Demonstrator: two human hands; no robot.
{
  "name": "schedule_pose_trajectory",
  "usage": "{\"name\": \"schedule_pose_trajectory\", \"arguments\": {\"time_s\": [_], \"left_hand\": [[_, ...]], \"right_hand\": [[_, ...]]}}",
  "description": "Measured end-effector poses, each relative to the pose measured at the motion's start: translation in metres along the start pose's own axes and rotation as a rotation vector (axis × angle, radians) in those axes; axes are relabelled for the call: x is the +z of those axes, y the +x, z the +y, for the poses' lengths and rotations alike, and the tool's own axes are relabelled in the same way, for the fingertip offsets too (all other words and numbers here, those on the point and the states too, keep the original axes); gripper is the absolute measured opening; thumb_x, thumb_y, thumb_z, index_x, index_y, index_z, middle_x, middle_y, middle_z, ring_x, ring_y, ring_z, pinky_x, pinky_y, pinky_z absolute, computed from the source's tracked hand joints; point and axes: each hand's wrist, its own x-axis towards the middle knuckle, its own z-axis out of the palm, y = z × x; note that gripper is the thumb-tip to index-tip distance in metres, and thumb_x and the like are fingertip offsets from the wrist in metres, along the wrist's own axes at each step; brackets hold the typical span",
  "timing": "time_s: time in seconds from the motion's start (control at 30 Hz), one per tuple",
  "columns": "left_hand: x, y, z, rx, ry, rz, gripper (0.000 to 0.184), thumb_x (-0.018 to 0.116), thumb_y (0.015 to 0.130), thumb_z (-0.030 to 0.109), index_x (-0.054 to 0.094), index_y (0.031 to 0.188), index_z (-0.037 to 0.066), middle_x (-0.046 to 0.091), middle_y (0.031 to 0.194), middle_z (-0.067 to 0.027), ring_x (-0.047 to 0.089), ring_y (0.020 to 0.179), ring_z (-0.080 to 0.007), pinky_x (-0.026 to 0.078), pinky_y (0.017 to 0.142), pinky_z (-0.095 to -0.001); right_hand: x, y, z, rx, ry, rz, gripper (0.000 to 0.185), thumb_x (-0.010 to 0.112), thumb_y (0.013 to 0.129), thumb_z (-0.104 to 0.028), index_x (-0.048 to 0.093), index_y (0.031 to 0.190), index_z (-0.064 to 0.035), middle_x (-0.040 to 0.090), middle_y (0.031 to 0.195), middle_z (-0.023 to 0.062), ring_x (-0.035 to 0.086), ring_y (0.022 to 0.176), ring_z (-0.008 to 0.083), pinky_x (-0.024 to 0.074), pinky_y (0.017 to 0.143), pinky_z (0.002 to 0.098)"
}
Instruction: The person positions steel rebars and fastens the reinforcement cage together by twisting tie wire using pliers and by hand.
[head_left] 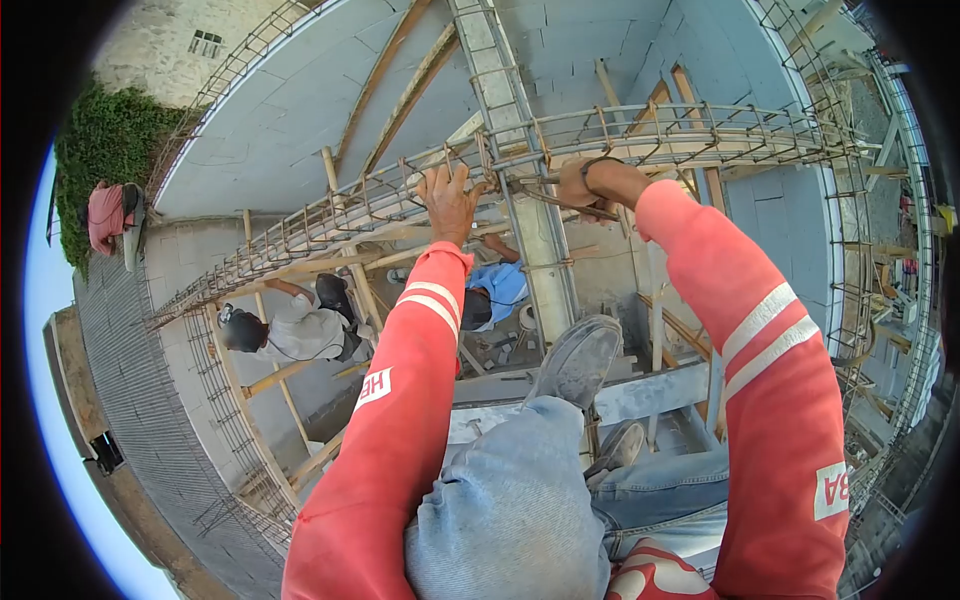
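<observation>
My left hand (450, 205) rests against the steel rebar cage (385, 195), its fingers apart and the thumb stretched toward the crossing of the bars. In my right hand (582, 188) is a dark, long-handled tool that looks like pincers (540, 190). Its head end lies close to that crossing, just right of my left thumb. A second rebar cage (490, 60) runs away from me there and meets the first one. Fine tie wire at the joint is too small to make out.
I am perched high, one shoe (577, 362) near a narrow beam (650, 395). Below are a person in a white shirt (305, 330) and a person in blue (497, 290). Another person in red (108, 218) is far left. Wooden props (410, 95) lean against grey walls.
</observation>
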Motion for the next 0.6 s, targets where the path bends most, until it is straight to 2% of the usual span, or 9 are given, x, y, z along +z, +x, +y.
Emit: {"name": "schedule_pose_trajectory", "arguments": {"time_s": [0.03,0.13,0.2,0.3,0.37,0.47,0.5,0.53,0.6], "left_hand": [[0.001,-0.001,-0.001,-0.003,-0.003,-0.004,0.042,0.086,0.067,0.025,0.062,0.099,0.011,0.054,0.098,-0.01,0.051,0.1,-0.0329,0.035,0.087,-0.0476],[0.004,0.002,-0.002,0.026,-0.002,0.044,0.042,0.086,0.066,0.027,0.061,0.096,0.011,0.056,0.089,-0.0073,0.051,0.094,-0.0313,0.035,0.085,-0.0467],[0.005,0.001,-0.002,0.011,0.023,0.043,0.043,0.087,0.065,0.027,0.061,0.095,0.011,0.056,0.088,-0.007,0.052,0.094,-0.0306,0.035,0.085,-0.0459],[0.004,0.001,-0.004,0.004,0.029,0.028,0.044,0.087,0.065,0.028,0.061,0.095,0.011,0.056,0.086,-0.0059,0.052,0.092,-0.0294,0.035,0.085,-0.0453],[0.003,0.004,-0.002,0.001,0.036,0.04,0.043,0.087,0.065,0.029,0.061,0.094,0.012,0.056,0.085,-0.0053,0.053,0.091,-0.029,0.035,0.085,-0.0453],[-0.001,-0.001,-0.001,-0.004,0.042,0.016,0.042,0.087,0.065,0.029,0.061,0.093,0.012,0.057,0.084,-0.0046,0.053,0.09,-0.0283,0.035,0.085,-0.0448],[-0.001,0.004,-0.001,-0.005,0.037,0.008,0.042,0.087,0.066,0.03,0.061,0.093,0.012,0.057,0.083,-0.0044,0.053,0.089,-0.0281,0.034,0.084,-0.0445],[0.001,0.005,-0.001,-0.002,0.034,0.014,0.042,0.087,0.066,0.03,0.061,0.093,0.012,0.057,0.083,-0.0044,0.053,0.089,-0.0281,0.034,0.084,-0.0445],[0.002,0.005,-0.003,0.028,0.044,0.063,0.042,0.087,0.065,0.031,0.06,0.091,0.012,0.057,0.082,-0.0043,0.054,0.089,-0.0278,0.034,0.083,-0.0433]], "right_hand": [[-0.004,0.004,0.01,-0.024,0.004,-0.049,0.026,0.048,0.088,-0.01,0.066,0.086,0.0094,0.07,0.078,0.022,0.069,0.059,0.0302,0.0601,0.053,0.041],[0.0,0.008,0.01,-0.05,-0.067,-0.049,0.026,0.048,0.089,-0.01,0.066,0.084,0.0095,0.069,0.074,0.02,0.068,0.056,0.0289,0.0612,0.053,0.0399],[0.003,0.0,0.016,-0.163,0.045,-0.083,0.022,0.051,0.085,-0.009,0.064,0.093,0.0069,0.069,0.076,0.0206,0.07,0.063,0.0283,0.0597,0.057,0.0417],[0.021,-0.006,0.029,-0.251,0.314,-0.155,0.019,0.064,0.083,-0.014,0.066,0.089,0.0045,0.069,0.075,0.0173,0.068,0.06,0.0246,0.0584,0.056,0.0368],[0.036,0.007,0.057,-0.342,0.688,-0.304,0.025,0.076,0.079,-0.021,0.067,0.085,0.0022,0.07,0.073,0.0129,0.066,0.057,0.021,0.0567,0.055,0.0334],[0.021,0.012,0.05,-0.324,0.404,-0.326,0.029,0.081,0.076,-0.023,0.069,0.088,0.001,0.07,0.073,0.0099,0.067,0.06,0.0217,0.0556,0.058,0.0326],[0.01,-0.006,0.026,-0.224,-0.32,-0.041,0.029,0.078,0.08,-0.024,0.071,0.095,0.0007,0.071,0.086,0.0127,0.069,0.075,0.0272,0.0557,0.066,0.0422],[0.019,-0.01,0.016,-0.222,-0.32,-0.034,0.029,0.078,0.08,-0.024,0.071,0.095,0.0007,0.071,0.086,0.0127,0.069,0.075,0.0272,0.0557,0.066,0.0422],[0.051,-0.016,0.006,-0.088,-1.003,0.856,0.031,0.069,0.086,-0.023,0.072,0.108,-0.0014,0.069,0.107,0.0165,0.067,0.096,0.0352,0.0524,0.073,0.0552]]}}
